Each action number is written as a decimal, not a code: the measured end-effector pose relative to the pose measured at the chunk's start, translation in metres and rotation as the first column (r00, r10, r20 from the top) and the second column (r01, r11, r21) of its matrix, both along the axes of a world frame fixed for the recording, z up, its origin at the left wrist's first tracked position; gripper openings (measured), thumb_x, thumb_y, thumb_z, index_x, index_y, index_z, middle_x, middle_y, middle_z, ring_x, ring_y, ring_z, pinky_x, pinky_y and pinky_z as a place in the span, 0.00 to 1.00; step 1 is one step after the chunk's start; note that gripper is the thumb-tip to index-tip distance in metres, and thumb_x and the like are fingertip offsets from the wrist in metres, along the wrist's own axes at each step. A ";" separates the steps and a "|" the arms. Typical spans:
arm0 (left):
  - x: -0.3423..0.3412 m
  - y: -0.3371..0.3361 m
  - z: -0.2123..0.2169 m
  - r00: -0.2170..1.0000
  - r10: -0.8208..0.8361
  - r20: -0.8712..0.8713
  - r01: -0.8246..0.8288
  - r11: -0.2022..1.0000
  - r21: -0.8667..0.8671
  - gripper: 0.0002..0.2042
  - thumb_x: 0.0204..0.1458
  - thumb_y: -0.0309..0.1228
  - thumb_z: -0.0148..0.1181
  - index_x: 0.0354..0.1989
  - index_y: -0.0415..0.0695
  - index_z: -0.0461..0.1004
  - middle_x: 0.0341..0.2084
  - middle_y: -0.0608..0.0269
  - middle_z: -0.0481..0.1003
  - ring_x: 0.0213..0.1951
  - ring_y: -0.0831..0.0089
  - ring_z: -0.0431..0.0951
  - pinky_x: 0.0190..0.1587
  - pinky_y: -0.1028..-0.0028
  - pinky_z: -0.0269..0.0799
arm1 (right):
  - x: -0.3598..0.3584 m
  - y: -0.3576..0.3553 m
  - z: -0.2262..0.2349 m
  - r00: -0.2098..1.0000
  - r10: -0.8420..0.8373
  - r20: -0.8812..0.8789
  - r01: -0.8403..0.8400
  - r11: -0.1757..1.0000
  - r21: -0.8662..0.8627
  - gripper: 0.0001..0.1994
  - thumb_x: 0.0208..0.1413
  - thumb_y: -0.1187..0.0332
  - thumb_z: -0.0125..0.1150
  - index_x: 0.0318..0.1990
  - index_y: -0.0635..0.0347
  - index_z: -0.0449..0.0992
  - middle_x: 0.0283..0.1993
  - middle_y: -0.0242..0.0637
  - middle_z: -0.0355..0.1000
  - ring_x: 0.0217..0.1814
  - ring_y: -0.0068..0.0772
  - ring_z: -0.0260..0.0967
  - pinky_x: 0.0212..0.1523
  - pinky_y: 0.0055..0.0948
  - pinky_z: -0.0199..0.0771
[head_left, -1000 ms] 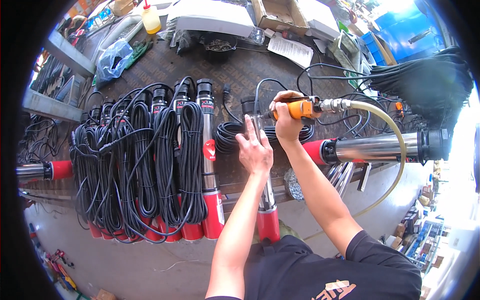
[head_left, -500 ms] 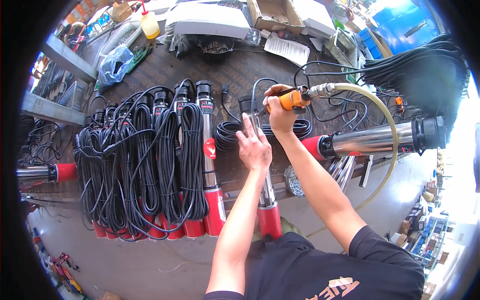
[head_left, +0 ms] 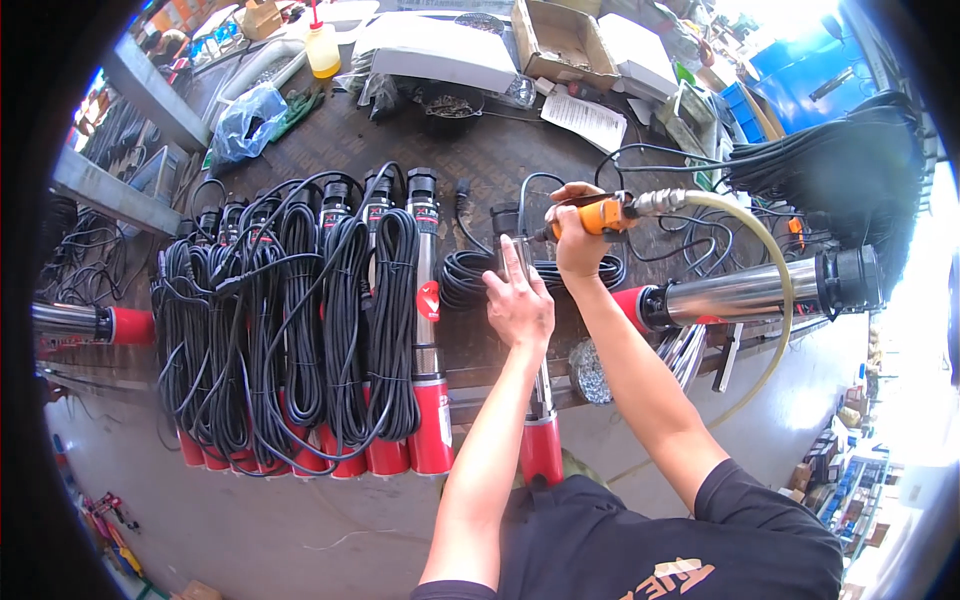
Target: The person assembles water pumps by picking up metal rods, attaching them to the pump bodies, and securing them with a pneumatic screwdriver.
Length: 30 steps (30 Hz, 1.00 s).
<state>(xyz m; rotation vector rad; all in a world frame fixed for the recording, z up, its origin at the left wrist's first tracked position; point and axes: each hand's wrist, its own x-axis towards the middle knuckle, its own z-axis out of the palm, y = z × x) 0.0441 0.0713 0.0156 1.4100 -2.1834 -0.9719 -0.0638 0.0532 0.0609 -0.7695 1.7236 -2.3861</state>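
Observation:
A steel submersible pump with a red lower end lies in front of me, its black top end pointing away. My left hand grips it near the top, index finger stretched along a shiny metal strip on its side. My right hand is wrapped round an orange pneumatic screwdriver. The tool's tip points left at the pump's upper part, by my left fingertips; the exact contact is too small to tell. A coiled black cable lies behind the pump, partly hidden by my hands.
Several finished-looking pumps with bundled black cables lie in a row at left. Another pump lies crosswise at right, below the tool's air hose. Farther back are a cardboard box, a paper sheet and a yellow bottle.
The whole view has shifted slightly, so things sit a little farther right. Both hands stay at the pump's upper part, with the screwdriver still in my right hand.

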 end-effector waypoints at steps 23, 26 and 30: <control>-0.008 0.009 0.005 0.995 0.053 0.079 -0.039 0.984 -0.173 0.31 0.61 0.42 0.54 0.74 0.59 0.56 0.41 0.50 0.67 0.37 0.56 0.75 0.40 0.60 0.74 | 0.004 -0.006 0.008 0.995 0.097 -0.031 -0.096 0.995 0.018 0.08 0.53 0.83 0.54 0.40 0.66 0.71 0.34 0.38 0.73 0.28 0.28 0.71 0.33 0.25 0.74; -0.008 0.009 0.007 0.990 0.034 0.139 -0.009 0.985 -0.173 0.34 0.60 0.42 0.55 0.74 0.48 0.54 0.42 0.50 0.68 0.38 0.57 0.75 0.41 0.61 0.74 | 0.001 -0.007 0.008 0.994 0.108 -0.002 -0.107 0.993 0.057 0.08 0.53 0.83 0.54 0.41 0.65 0.71 0.34 0.38 0.73 0.29 0.28 0.71 0.33 0.25 0.75; -0.011 0.011 0.005 0.992 0.065 0.111 -0.057 0.995 -0.077 0.40 0.58 0.41 0.57 0.73 0.31 0.46 0.48 0.46 0.67 0.45 0.55 0.74 0.48 0.60 0.73 | 0.002 -0.007 0.007 0.991 0.130 -0.022 -0.128 0.990 0.050 0.09 0.51 0.84 0.55 0.40 0.65 0.70 0.33 0.37 0.73 0.27 0.26 0.71 0.31 0.24 0.74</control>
